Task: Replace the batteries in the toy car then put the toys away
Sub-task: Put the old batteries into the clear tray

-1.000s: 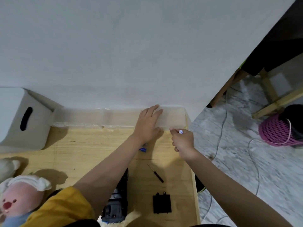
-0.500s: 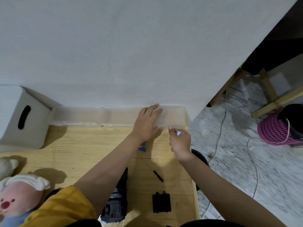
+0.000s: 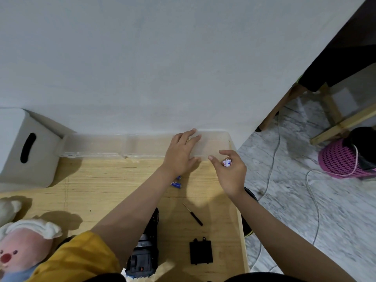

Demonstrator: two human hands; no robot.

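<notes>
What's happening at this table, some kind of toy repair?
Yes, a battery change, midway. The person's left hand rests flat on a clear plastic box by the wall, while the right hand holds a couple of small batteries. Two blue batteries lie loose on the wooden table. Nearer the person are the toy car, partly hidden under the left arm, its black battery cover taken off, and a small screwdriver.

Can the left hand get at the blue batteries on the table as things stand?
Probably yes. The blue batteries lie loose on the table just under the left hand's wrist. The hand rests flat on the clear box holding nothing, so drawing back a little should do.
</notes>
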